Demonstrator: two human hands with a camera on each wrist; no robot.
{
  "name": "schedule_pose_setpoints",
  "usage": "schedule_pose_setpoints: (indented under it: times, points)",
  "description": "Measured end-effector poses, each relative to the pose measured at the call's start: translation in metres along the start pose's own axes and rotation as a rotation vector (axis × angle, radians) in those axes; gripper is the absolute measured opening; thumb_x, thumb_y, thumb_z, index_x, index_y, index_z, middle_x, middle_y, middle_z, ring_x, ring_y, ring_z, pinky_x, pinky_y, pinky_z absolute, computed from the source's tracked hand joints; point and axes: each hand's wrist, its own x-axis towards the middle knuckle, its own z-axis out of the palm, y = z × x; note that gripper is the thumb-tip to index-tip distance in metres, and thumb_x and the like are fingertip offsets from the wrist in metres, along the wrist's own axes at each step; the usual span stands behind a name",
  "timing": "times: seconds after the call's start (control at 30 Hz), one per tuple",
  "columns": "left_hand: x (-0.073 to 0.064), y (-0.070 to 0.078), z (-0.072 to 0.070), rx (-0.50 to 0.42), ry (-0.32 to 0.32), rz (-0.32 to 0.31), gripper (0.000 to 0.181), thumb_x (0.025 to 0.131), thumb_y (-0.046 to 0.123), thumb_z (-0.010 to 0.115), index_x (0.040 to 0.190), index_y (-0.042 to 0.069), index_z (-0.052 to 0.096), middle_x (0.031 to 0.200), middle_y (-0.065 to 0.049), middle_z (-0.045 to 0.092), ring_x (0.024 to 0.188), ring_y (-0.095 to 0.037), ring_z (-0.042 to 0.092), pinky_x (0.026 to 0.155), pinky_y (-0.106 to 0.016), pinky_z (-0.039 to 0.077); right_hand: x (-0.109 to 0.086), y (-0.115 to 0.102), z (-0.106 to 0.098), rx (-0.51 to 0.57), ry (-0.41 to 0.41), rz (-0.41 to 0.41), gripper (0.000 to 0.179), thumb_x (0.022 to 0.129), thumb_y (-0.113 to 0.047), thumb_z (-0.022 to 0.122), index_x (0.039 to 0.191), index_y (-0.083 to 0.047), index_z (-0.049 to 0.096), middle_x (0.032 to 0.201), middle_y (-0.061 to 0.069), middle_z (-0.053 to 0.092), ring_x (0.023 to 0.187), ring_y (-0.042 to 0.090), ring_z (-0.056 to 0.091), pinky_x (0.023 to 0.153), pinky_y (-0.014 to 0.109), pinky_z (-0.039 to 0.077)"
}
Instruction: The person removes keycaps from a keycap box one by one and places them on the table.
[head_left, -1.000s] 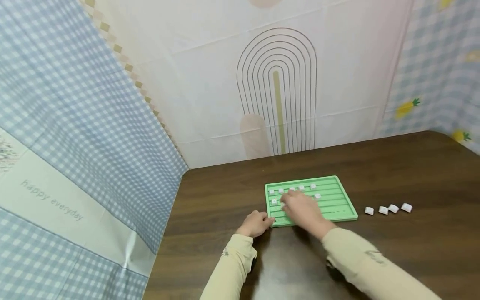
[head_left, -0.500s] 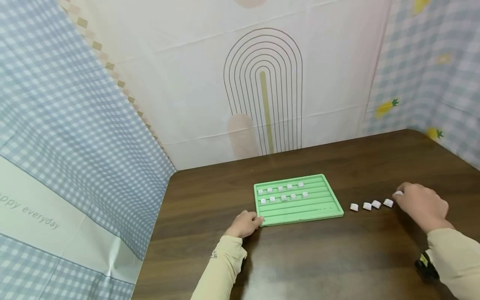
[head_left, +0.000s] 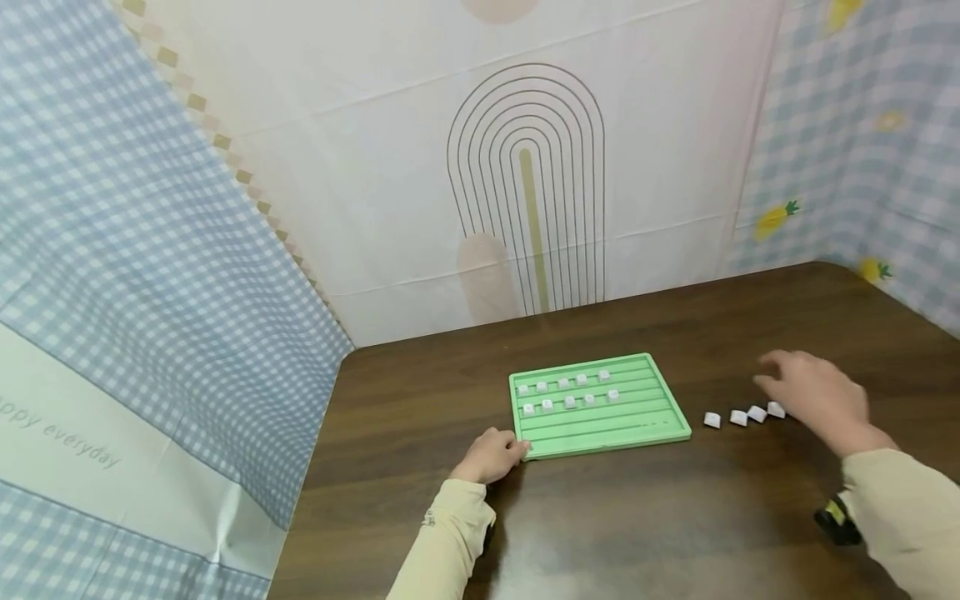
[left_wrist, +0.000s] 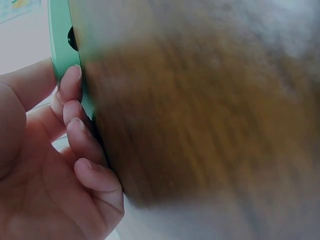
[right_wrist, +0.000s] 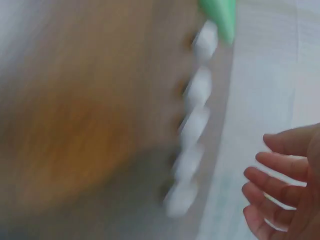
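On the table lies a green ridged tray (head_left: 630, 421) with two rows of small white keycaps (head_left: 570, 402) standing in it. My left hand (head_left: 491, 456) grips the tray's near left corner. In the left wrist view, the thumb and bent index finger pinch the green edge (left_wrist: 61, 35). My right hand (head_left: 813, 396) hovers over the right end of a line of loose white keycaps (head_left: 738, 417) and hides part of it. In the right wrist view its fingers (right_wrist: 277, 187) are spread apart with nothing between them, beside the blurred line of keycaps (right_wrist: 195, 122).
The dark wooden table (head_left: 637, 517) runs back to a white patterned cloth (head_left: 390, 208). Blue checked cloth (head_left: 210, 208) hangs at the left, and more (head_left: 892, 183) at the right.
My right hand went from the tray to the loose keycaps on the right, where its fingers were at one keycap. Now it is slightly further left, fingers parted. The left hand stays at the corner.
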Motion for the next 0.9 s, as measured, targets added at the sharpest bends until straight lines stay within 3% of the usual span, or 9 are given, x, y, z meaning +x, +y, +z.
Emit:
schedule_pose_setpoints:
  times: [0.2, 0.4, 0.67, 0.8, 0.9]
  points:
    - [-0.001, -0.001, 0.000, 0.001, 0.009, 0.014, 0.038, 0.097, 0.025, 0.047, 0.060, 0.014, 0.042, 0.052, 0.004, 0.036, 0.045, -0.011, 0.031, 0.050, -0.022, 0.029, 0.023, -0.082, 0.032, -0.009, 0.050, -0.218, 0.030, 0.086, -0.022, 0.062, 0.113, -0.008, 0.063, 0.112, 0.018, 0.062, 0.098, 0.039, 0.059, 0.065, 0.051, 0.048]
    - [-0.001, -0.001, -0.001, 0.013, 0.020, 0.028, 0.037, 0.096, 0.025, 0.048, 0.061, 0.012, 0.047, 0.053, 0.005, 0.039, 0.046, -0.009, 0.033, 0.050, -0.021, 0.029, 0.035, -0.129, 0.070, -0.035, 0.051, -0.290, 0.025, 0.083, -0.015, 0.065, 0.108, -0.009, 0.065, 0.105, 0.013, 0.065, 0.090, 0.031, 0.062, 0.058, 0.043, 0.049]
    - [0.000, -0.002, 0.000, 0.024, 0.033, 0.028, 0.037, 0.095, 0.025, 0.049, 0.060, 0.012, 0.047, 0.053, 0.005, 0.039, 0.046, -0.009, 0.033, 0.050, -0.021, 0.029, 0.037, -0.141, 0.085, -0.094, 0.125, -0.357, 0.010, 0.081, -0.012, 0.068, 0.091, -0.010, 0.067, 0.084, 0.004, 0.065, 0.069, 0.019, 0.060, 0.051, 0.034, 0.046]
    - [0.001, -0.001, 0.000, 0.021, 0.018, 0.023, 0.036, 0.096, 0.025, 0.049, 0.063, 0.010, 0.049, 0.054, 0.005, 0.040, 0.047, -0.010, 0.034, 0.050, -0.021, 0.030, 0.036, -0.139, 0.079, -0.086, 0.142, -0.359, 0.011, 0.082, -0.013, 0.067, 0.092, -0.009, 0.067, 0.088, 0.005, 0.066, 0.077, 0.023, 0.061, 0.054, 0.036, 0.048]
    - [0.001, -0.002, 0.000, 0.008, 0.000, 0.017, 0.035, 0.096, 0.025, 0.048, 0.066, 0.009, 0.052, 0.056, 0.004, 0.042, 0.047, -0.010, 0.035, 0.051, -0.022, 0.031, 0.037, -0.130, 0.065, -0.042, 0.133, -0.316, 0.015, 0.084, -0.014, 0.063, 0.096, -0.007, 0.066, 0.094, 0.009, 0.066, 0.083, 0.027, 0.062, 0.058, 0.041, 0.050]
